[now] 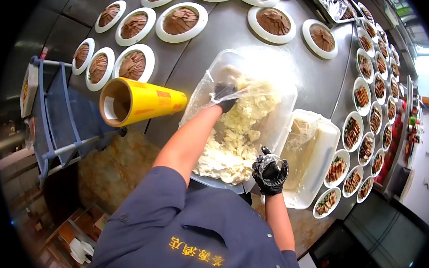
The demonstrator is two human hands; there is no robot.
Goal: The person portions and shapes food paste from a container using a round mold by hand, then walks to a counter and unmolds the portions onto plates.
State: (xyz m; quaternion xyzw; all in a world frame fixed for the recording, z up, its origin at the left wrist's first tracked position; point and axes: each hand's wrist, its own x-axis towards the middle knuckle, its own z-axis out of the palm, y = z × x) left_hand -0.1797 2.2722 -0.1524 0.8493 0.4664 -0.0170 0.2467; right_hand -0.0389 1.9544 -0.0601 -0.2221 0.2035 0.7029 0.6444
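A large clear plastic tub (284, 119) in front of me holds a pale, lumpy, paste-like mass (238, 135), heaped toward my body. My left hand (222, 91), in a black glove, reaches inside at the tub's left side. Clear plastic film (202, 90) drapes over that hand and hides its fingers. Beside the near right corner, my right hand (269, 174) is raised with its black-gloved fingers curled upward and apart. Whitish residue coats its palm and fingers. Close to its right stands a second, whitish tub (315, 161) with crumpled film at its far end.
A yellow cardboard tube (146, 102) lies left of the tub. White plates of fanned brown slices (181, 22) line the far side of the steel table (189, 67). Many oval dishes of sliced food (353, 132) fill the right side. A blue-grey rack (63, 111) stands at left.
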